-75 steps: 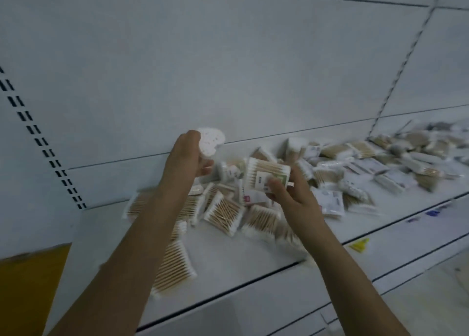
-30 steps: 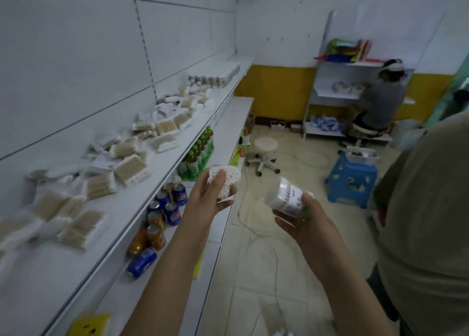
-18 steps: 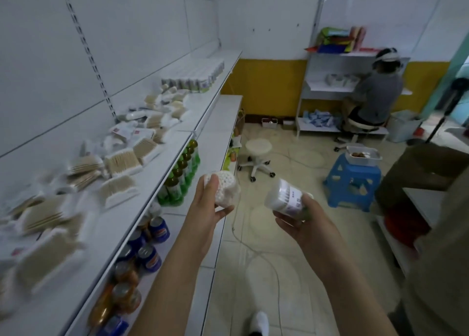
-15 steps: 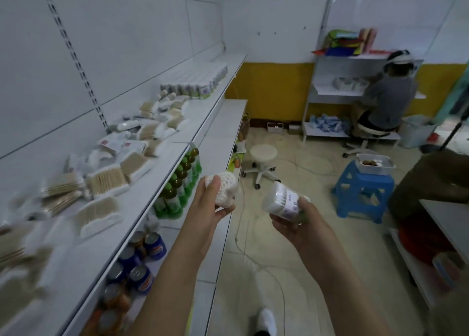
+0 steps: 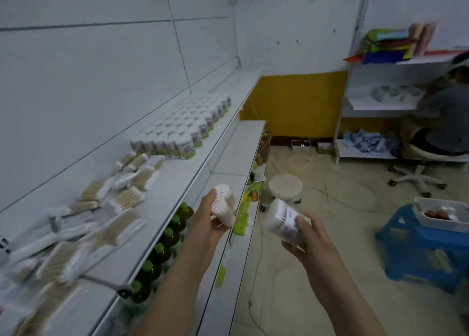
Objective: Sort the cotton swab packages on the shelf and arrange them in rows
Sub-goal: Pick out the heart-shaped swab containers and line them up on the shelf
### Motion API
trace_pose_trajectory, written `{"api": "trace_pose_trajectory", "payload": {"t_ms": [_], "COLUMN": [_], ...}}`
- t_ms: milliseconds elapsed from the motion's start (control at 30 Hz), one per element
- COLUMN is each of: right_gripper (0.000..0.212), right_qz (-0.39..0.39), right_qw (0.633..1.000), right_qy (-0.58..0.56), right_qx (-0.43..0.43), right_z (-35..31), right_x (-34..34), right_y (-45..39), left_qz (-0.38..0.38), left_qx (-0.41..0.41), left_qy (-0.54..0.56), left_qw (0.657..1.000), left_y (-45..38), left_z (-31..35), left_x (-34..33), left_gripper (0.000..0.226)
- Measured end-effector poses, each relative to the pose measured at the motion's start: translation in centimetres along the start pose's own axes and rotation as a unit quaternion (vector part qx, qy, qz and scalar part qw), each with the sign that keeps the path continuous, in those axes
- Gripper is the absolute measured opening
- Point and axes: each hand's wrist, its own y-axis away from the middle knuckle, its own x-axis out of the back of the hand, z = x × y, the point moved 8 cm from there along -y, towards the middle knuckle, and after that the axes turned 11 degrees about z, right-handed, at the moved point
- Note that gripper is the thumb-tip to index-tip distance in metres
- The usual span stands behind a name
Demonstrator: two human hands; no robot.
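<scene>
Swab packs: left hand (image 5: 210,224) gripped a heart-shaped swab pack (image 5: 223,205); right hand (image 5: 302,236) gripped a round tub (image 5: 281,220), both off the shelf (image 5: 177,173).
Change: the view had swung from the loose pile (image 5: 96,216) toward the tidy rows (image 5: 185,130).
Meaning: probably carrying both there.
Unclear: the near pile was blurred; tub label unreadable.

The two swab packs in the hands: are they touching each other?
Apart. The head view shows open floor between the heart-shaped pack in the left hand and the round tub in the right hand.
</scene>
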Motion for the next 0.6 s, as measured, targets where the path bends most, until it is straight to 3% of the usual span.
{"api": "trace_pose_trajectory", "payload": {"t_ms": [200,533,600], "right_gripper": [0.016,0.029,0.040], "right_qz": [-0.022,-0.073,-0.101], "right_qw": [1.000,0.997,0.994], "right_qy": [-0.010,-0.001,-0.014], "right_qx": [-0.015,-0.041,-0.037], "right_z": [-0.5,-5.2,-7.4], "right_x": [-3.7,-13.6,-15.9], "right_y": [-12.0,-34.7,-38.2], "left_qz": [0.024,-0.036,-0.039], "left_qx": [0.019,0.029,0.027], "left_qy": [0.061,0.065,0.075], "left_qw": [0.998,0.997,0.996], "left_y": [-11.1,-32.8,-36.8], "left_z": [-0.8,1.1,2.6], "left_x": [-6.0,-18.7,-21.0], "left_gripper": [0.033,0.060,0.065]}}
